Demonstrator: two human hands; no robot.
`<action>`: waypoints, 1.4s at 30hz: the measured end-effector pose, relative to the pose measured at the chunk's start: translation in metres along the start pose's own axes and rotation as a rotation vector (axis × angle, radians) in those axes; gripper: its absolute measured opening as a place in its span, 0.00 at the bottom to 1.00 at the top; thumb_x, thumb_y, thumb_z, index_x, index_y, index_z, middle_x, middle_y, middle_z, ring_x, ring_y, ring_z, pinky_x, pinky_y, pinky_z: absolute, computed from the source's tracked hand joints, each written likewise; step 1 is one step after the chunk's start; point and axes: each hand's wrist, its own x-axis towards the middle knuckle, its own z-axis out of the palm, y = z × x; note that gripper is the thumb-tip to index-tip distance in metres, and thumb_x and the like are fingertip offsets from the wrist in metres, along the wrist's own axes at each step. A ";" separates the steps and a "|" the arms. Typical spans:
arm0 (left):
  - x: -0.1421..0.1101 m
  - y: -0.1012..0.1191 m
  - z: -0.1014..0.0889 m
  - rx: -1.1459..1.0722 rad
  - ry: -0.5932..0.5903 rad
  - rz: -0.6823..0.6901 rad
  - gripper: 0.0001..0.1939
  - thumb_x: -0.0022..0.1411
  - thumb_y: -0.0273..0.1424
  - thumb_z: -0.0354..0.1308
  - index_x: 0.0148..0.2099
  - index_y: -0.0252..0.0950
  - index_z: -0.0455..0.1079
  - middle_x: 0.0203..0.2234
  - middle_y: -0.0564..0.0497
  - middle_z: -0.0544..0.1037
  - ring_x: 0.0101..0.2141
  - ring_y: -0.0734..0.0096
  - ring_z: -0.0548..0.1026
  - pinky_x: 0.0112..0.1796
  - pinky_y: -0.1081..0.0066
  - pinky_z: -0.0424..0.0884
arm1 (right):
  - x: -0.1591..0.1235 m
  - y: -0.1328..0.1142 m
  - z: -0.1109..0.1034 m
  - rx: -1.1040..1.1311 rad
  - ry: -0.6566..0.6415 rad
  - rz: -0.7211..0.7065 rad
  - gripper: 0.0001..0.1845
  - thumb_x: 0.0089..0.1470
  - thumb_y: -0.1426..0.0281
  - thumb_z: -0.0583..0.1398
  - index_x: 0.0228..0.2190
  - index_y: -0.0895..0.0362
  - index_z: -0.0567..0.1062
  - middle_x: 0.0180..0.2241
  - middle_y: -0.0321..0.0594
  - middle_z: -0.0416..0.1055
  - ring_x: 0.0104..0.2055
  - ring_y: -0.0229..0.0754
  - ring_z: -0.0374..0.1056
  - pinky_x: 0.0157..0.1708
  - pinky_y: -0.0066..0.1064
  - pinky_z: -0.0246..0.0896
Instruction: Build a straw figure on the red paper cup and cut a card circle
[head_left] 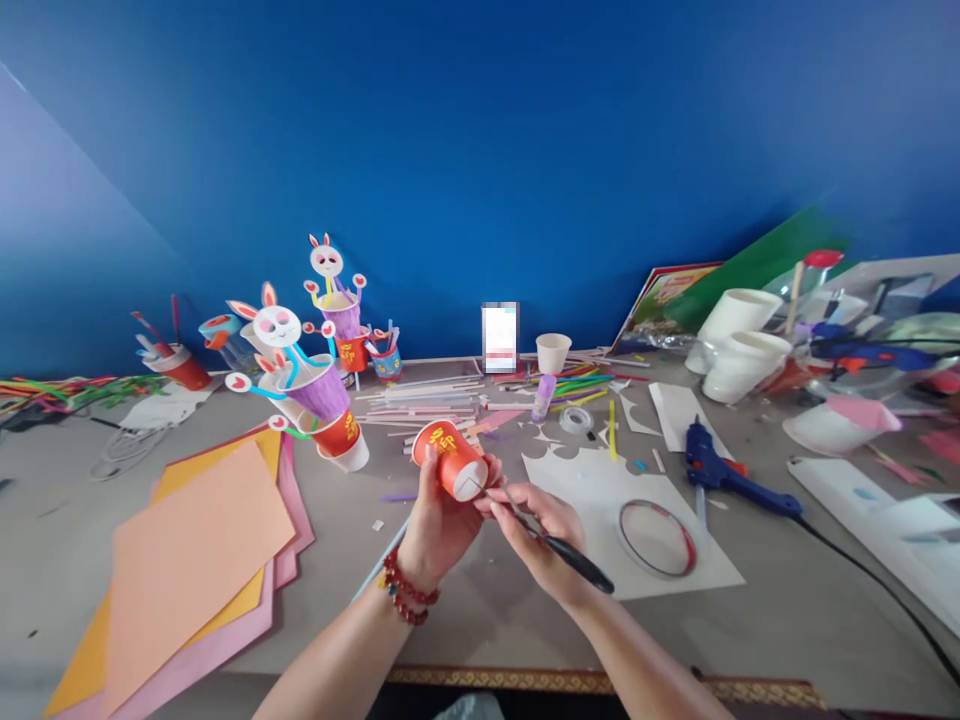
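Grip of the left hand (441, 530) is closed around a red cup (442, 447) with yellow lettering, thumb along its side and fingers behind. The cup is held above the tabletop (517, 640), tipped over so that its white base faces the right hand (546, 530). That hand's grip is pinched on a black-handled tool (581, 565), whose thin metal tip lies against the base; whether it pierces the base I cannot tell. Red beaded bracelets (411, 592) circle the left wrist.

Just right of the hands lies a white sheet (581, 500) with a scalloped edge, carrying a thin hoop (628, 548). Beyond it sit a roll of clear tape (576, 421) and a purple tube (544, 397), with a white cup (553, 353) behind. A blue glue gun (701, 462) rests farther right.

To the left, peach paper (199, 570) overlaps yellow and pink sheets. Past these stand two rabbit figures built on cups, the nearer one (319, 390) with a purple body. A blue wall (480, 150) rises behind everything.
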 end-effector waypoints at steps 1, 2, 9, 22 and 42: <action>0.001 0.000 -0.001 0.000 0.012 -0.013 0.30 0.62 0.53 0.54 0.44 0.27 0.75 0.36 0.42 0.80 0.32 0.66 0.78 0.35 0.71 0.72 | 0.000 0.001 0.000 -0.024 0.005 -0.012 0.06 0.59 0.69 0.60 0.37 0.52 0.78 0.33 0.40 0.82 0.34 0.45 0.79 0.37 0.33 0.74; 0.001 0.000 -0.002 -0.002 0.029 -0.026 0.30 0.62 0.53 0.54 0.44 0.27 0.75 0.36 0.41 0.81 0.32 0.66 0.78 0.35 0.71 0.72 | 0.000 0.001 0.000 -0.051 0.006 -0.025 0.06 0.59 0.70 0.60 0.37 0.51 0.78 0.32 0.39 0.82 0.33 0.45 0.79 0.36 0.33 0.74; 0.005 -0.001 -0.004 0.045 0.103 -0.038 0.32 0.62 0.54 0.54 0.43 0.26 0.75 0.35 0.41 0.81 0.32 0.63 0.79 0.33 0.69 0.74 | 0.000 0.004 -0.005 -0.189 -0.057 -0.165 0.08 0.60 0.72 0.58 0.36 0.51 0.78 0.30 0.39 0.80 0.29 0.42 0.75 0.31 0.32 0.69; 0.001 -0.002 -0.003 0.103 0.063 0.069 0.26 0.61 0.51 0.58 0.42 0.29 0.74 0.32 0.43 0.81 0.31 0.64 0.80 0.30 0.71 0.74 | 0.000 0.007 -0.003 -0.196 -0.079 -0.190 0.08 0.60 0.72 0.58 0.37 0.51 0.77 0.31 0.39 0.80 0.31 0.43 0.75 0.32 0.31 0.69; 0.003 -0.001 -0.004 0.027 0.000 0.055 0.27 0.63 0.50 0.55 0.41 0.28 0.74 0.32 0.45 0.78 0.32 0.67 0.78 0.30 0.74 0.73 | -0.004 0.009 0.003 -0.204 -0.066 -0.187 0.07 0.59 0.72 0.59 0.37 0.51 0.78 0.30 0.40 0.79 0.32 0.44 0.76 0.35 0.32 0.70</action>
